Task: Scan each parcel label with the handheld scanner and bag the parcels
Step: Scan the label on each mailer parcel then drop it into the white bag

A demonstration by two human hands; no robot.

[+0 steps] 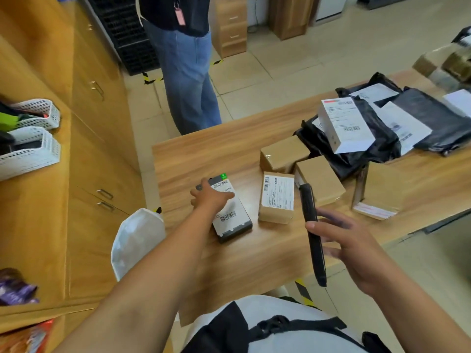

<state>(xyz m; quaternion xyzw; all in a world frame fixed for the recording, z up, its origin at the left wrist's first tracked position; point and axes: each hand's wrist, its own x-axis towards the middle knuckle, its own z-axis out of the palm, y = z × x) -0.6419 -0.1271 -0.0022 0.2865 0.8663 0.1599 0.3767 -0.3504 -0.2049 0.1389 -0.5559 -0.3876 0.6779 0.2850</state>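
My left hand [210, 197] lies on top of a dark grey parcel [230, 220] with a white barcode label, fingers wrapped over its far left edge. My right hand [349, 247] holds the black handheld scanner [312, 230] upright, thumb on its near face, over the table's front edge. A small brown box [276, 197] with a white label lies just right of the grey parcel. Two plain brown boxes [319, 179] sit behind it. A white sack [137, 238] hangs at the table's left side, below my left arm.
The wooden table [198, 159] also carries a white labelled box [344, 123] on black mailer bags [430, 118], and an open brown box [377, 194] on the right. A person in jeans [186, 72] stands beyond the table. White baskets [33, 149] sit on the cabinet to the left.
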